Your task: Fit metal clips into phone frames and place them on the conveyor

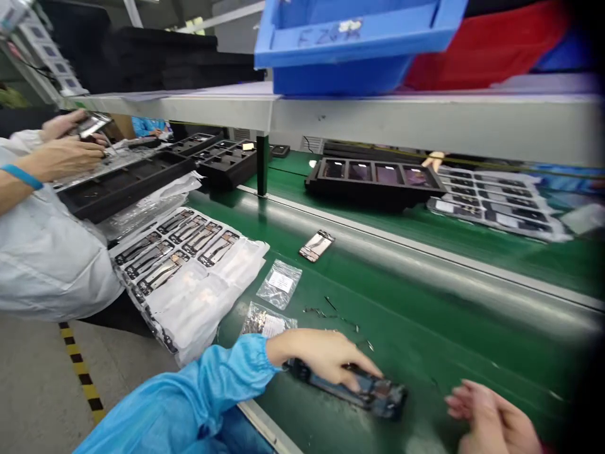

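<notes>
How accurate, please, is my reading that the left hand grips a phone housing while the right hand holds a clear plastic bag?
The right hand holds nothing, as the head view shows; the clear plastic bag lies on the green belt, apart from it. The left hand does grip the phone housing.

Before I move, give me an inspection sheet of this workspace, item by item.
surface: green conveyor belt, grey rail along its far side.
job's things: dark phone housing.
clutter: small metal pieces, clear labelled bag, loose phone frame.
hands: left hand gripping the housing from above; right hand apart from it, holding nothing visible.
cables: nothing seen near the hands.
surroundings: co-worker in a white coat handling a phone part, phone frames on a plastic sheet, black trays, blue bin overhead.
</notes>
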Action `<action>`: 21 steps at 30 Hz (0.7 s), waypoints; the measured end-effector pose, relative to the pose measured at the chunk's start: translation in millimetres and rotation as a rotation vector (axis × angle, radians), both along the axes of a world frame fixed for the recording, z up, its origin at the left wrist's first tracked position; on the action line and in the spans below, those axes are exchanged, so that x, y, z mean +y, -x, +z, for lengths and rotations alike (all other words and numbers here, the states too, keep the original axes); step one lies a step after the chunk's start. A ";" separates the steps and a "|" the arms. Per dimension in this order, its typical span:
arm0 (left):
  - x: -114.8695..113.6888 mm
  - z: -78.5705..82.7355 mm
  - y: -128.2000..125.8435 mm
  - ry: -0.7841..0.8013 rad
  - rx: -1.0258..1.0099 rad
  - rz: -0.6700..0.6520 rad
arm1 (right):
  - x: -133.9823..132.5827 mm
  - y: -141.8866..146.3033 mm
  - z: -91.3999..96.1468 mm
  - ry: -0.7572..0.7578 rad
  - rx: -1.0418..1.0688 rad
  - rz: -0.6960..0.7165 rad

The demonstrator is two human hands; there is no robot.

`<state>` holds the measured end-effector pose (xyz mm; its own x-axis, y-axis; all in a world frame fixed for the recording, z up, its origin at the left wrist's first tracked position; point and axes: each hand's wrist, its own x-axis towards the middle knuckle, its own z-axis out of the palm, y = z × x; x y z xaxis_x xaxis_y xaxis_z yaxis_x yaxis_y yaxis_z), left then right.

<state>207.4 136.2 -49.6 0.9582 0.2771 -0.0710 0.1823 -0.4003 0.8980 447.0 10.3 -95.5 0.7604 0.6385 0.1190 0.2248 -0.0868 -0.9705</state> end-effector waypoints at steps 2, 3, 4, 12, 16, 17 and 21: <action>-29.9 -6.3 21.2 -0.251 0.101 -0.164 | -12.4 -7.9 -6.8 0.149 -0.160 0.101; -45.0 -9.8 30.0 -0.340 0.151 -0.200 | -17.4 -8.9 -11.0 0.196 -0.251 0.203; -59.4 -13.2 37.5 -0.403 0.193 -0.219 | -21.1 -7.9 -15.8 0.218 -0.333 0.316; -128.2 -37.4 63.7 -0.594 0.190 0.108 | -27.1 24.8 -46.8 0.154 -0.554 0.750; -150.9 -51.6 66.5 -0.345 0.055 0.381 | -37.4 42.3 -41.7 0.138 -0.584 0.807; -155.6 -52.9 64.7 -0.266 -0.012 0.509 | -41.0 48.0 -39.2 0.132 -0.579 0.801; -165.0 -49.5 45.9 0.235 -0.253 1.023 | -56.9 78.3 -28.1 0.071 -0.490 0.725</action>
